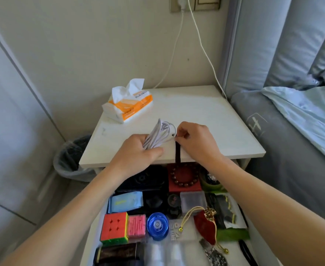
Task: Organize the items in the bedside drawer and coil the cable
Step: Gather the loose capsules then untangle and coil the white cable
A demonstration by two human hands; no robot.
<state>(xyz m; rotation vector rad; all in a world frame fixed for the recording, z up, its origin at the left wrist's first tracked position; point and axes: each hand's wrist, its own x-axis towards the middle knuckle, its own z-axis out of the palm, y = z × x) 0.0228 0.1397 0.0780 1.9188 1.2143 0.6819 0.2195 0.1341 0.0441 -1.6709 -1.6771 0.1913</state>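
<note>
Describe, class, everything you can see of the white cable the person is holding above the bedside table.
The white cable is gathered into a long bundle of several parallel loops, smooth and plastic-looking. The left hand grips its lower end, so the bundle slants up and away over the table top. At its upper right side the right hand pinches a dark strap against the loops; the strap hangs down past the table's front edge. Its plugs cannot be made out.

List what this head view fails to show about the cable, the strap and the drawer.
- White cable: its lower loops sit inside the left hand, so the coil count is hidden.
- Dark strap: its top end is covered by the right hand; whether it wraps the cable is unclear.
- Drawer: back part hidden under the table top and forearms; front cut off by the bottom edge.
</note>
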